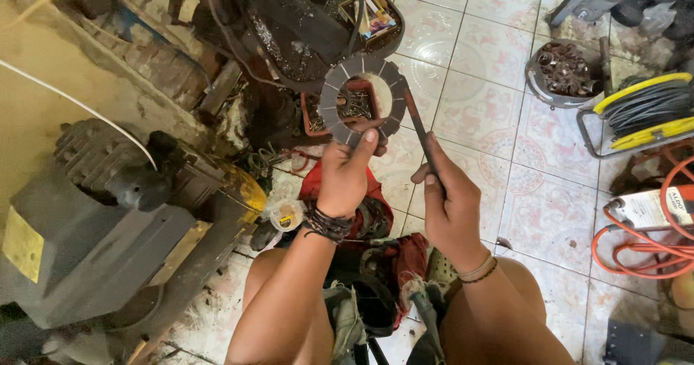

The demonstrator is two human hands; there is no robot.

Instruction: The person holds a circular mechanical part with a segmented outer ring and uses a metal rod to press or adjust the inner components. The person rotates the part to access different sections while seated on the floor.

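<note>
Tiled floor (506, 119), slotted metal ring (361, 99) above left hand (345, 173) grip

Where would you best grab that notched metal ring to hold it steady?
Pinch the flat band of the ring at its lower edge, from below, as the left hand does. The band is thin and flat, and this leaves the right side free for the rod in the right hand.
</note>
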